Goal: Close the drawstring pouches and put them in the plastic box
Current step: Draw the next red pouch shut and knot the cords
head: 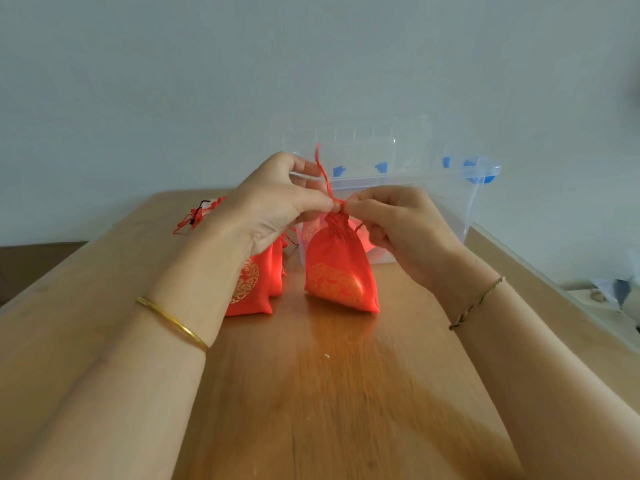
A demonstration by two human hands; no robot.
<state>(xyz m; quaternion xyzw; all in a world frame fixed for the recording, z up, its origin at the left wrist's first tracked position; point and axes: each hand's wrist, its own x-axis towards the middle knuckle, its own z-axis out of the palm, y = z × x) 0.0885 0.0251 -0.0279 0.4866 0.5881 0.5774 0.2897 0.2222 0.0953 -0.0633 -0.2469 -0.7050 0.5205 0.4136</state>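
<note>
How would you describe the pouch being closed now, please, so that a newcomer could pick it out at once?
On the wooden table, in front of the clear plastic box, are red pouches with gold print. The pouch meant is the rightmost, apart from the others. It alone has its neck gathered, with the left hand and right hand pinching its drawstring.

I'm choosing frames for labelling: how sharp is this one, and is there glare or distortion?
Head view: soft throughout, gold print on the pouch smeared; a glare streak runs down the table; wide-angle bending bows its edges and stretches the forearms; the clear box fades into the wall; left hand and right hand, on the drawstring, evenly lit.
</note>
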